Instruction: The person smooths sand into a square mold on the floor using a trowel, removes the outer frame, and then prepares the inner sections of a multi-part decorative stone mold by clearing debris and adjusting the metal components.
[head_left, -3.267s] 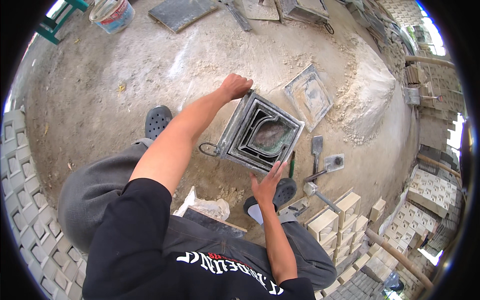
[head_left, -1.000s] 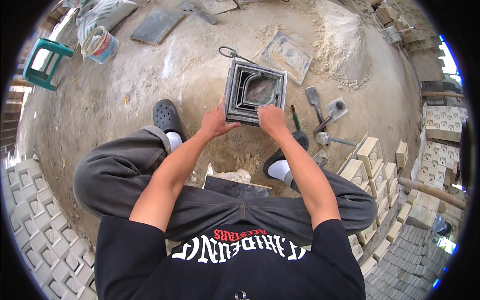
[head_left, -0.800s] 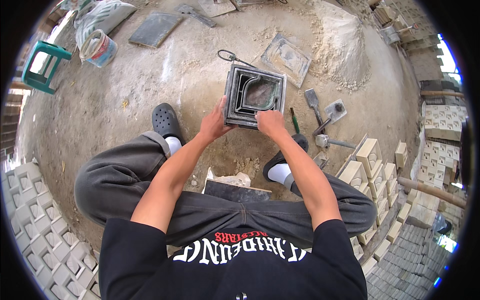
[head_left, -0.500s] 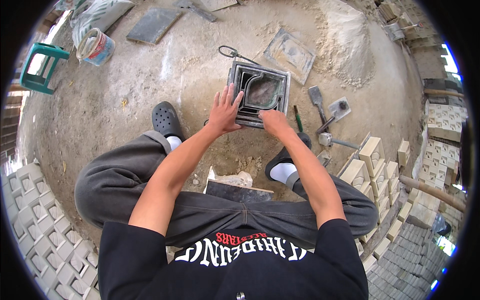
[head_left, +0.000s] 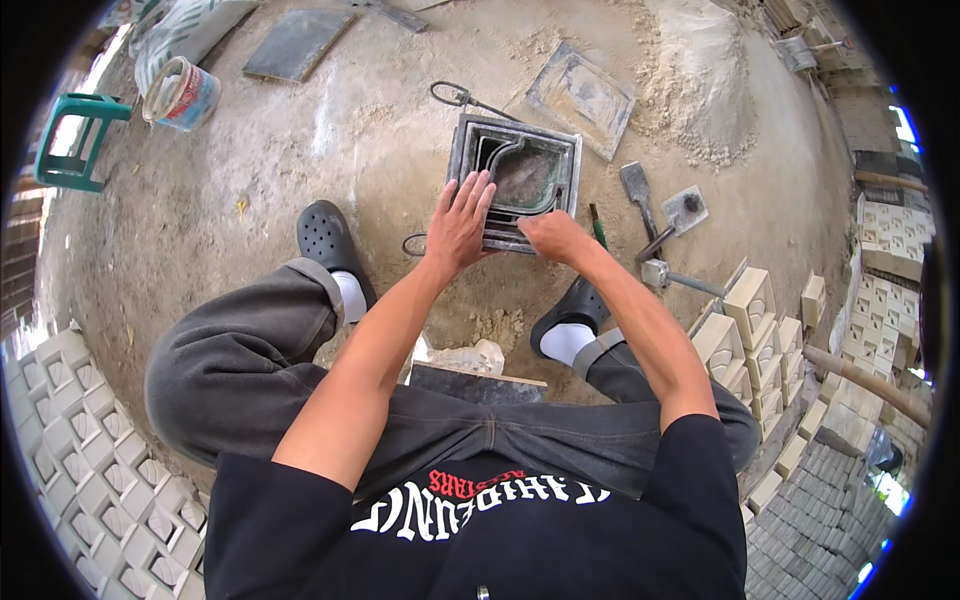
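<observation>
A square dark metal mould [head_left: 571,165] with a curved inner divider lies on the dirt ground between my feet. My left hand [head_left: 460,225] rests on its near left part, palm down and fingers stretched out, covering that corner. Curled at the near right part is my right hand [head_left: 556,236], its fingers closed on the mould's inner edge; the exact grip is hidden under the knuckles. Greenish-grey residue coats the floor of the cavity. A wire loop handle [head_left: 452,94] sticks out at the far side, and another wire loop [head_left: 411,245] shows beside my left hand.
A dusty square plate [head_left: 582,100] and a pale powder heap [head_left: 700,90] lie beyond the mould. To the right are a flat scraper [head_left: 636,185], a hammer [head_left: 656,272] and stacked cream blocks [head_left: 750,300]. A bucket [head_left: 182,95] and green stool [head_left: 82,140] stand far left.
My left hand has slid right and farther over the mould's near left part, and the wire loop beside it shows more. My right hand remains closed at the near right, shifted slightly. The view has moved a little.
</observation>
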